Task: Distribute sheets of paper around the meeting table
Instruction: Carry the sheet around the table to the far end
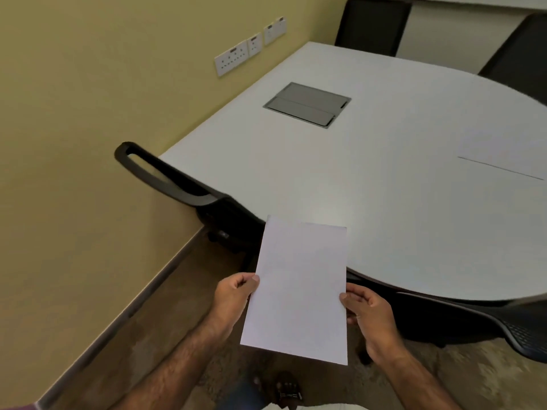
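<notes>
1. Two hands: the left hand (233,294) and right hand (370,318) each pinch a side edge of one flat white paper sheet (296,291) at 6 o'clock, off the counter (370,179).
2. A second sheet (503,155) lies on the pale, round-ended counter at 3 o'clock.
3. Four dark chairs are visible.

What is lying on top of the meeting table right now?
On the table lie one sheet of paper at the right and a closed cable hatch set flush in it. The held paper, gripped by the left hand and right hand, hides the near edge.
</notes>
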A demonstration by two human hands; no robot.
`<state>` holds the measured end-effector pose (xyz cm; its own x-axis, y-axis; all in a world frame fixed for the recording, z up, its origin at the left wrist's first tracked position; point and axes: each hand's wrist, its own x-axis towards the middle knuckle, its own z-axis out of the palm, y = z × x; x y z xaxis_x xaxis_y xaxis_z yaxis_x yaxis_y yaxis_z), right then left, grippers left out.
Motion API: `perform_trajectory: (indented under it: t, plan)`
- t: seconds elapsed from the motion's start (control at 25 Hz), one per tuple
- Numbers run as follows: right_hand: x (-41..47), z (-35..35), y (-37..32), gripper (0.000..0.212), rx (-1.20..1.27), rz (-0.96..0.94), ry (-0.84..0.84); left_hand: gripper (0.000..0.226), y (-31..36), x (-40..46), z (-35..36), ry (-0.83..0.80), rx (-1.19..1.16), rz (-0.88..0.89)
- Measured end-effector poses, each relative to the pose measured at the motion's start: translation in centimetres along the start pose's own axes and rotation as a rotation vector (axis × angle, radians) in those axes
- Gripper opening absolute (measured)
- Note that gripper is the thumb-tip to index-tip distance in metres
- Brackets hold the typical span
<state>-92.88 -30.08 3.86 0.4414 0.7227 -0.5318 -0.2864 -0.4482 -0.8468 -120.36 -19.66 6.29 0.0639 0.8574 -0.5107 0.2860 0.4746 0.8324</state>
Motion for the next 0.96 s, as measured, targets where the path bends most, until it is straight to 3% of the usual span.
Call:
perform_trajectory:
  t: [0.48, 0.96]
  plan:
    - [5.6, 3.0, -6.0, 0.023, 0.187, -0.015, 0.294, 0.018, 12.4, 11.5, 1.3, -0.261, 0.129, 0.049]
    - [11.5, 7.3, -14.1, 0.025, 0.238, -0.105, 0.309, 0.019, 21.9, 20.7, 0.3, -0.29, 0.179, 0.114]
